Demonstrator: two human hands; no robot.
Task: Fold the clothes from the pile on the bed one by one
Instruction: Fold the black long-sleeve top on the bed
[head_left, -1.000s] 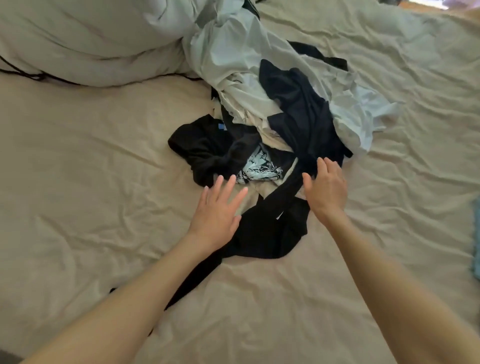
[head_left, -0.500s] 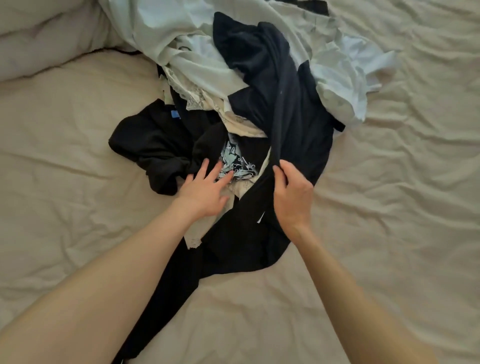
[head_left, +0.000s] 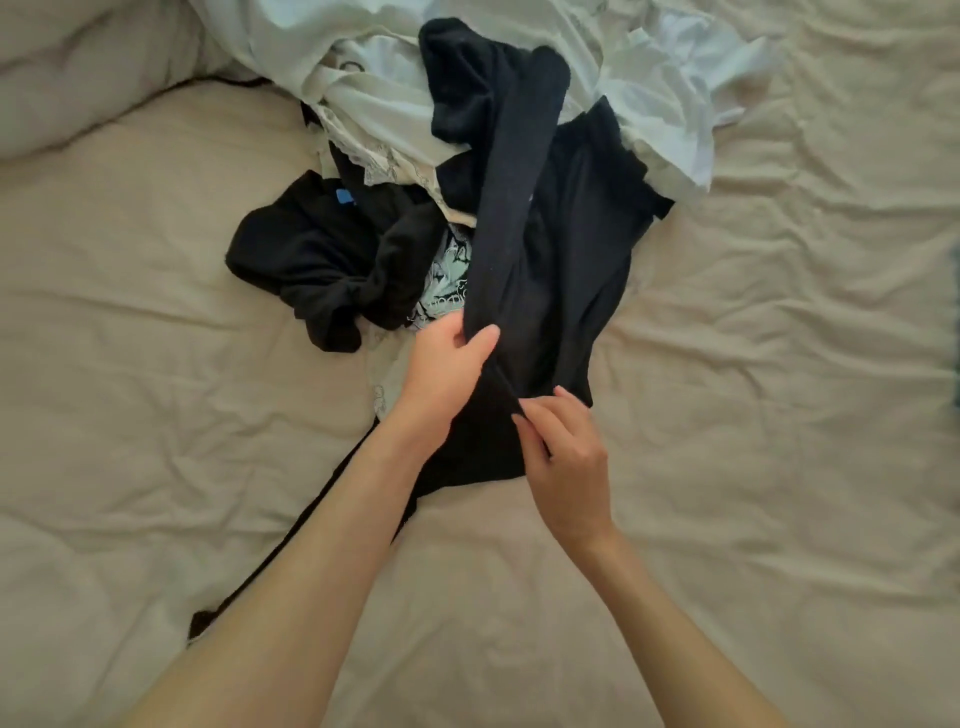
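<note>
A pile of clothes (head_left: 395, 119) lies on the beige bed sheet (head_left: 779, 364) at top centre: pale blue and white pieces, lace trim, black garments. A dark navy garment (head_left: 550, 260) runs from the pile's top down toward me, pulled up into a long ridge. My left hand (head_left: 447, 364) is shut on that ridge, thumb over the fold. My right hand (head_left: 566, 452) pinches the same garment's near part just below. A black garment with a blue tag (head_left: 311, 254) sits left, and a printed white-and-black piece (head_left: 447, 280) shows between them.
A beige duvet or pillow (head_left: 88, 78) bulges at the top left. A thin black strip of cloth (head_left: 291, 545) trails under my left forearm toward the bed's near side. Wrinkled sheet spreads to the left, right and front of the pile.
Both hands went from open above the pile to gripping the dark navy garment, and its fabric now stands lifted in a ridge. The view has moved closer to the pile.
</note>
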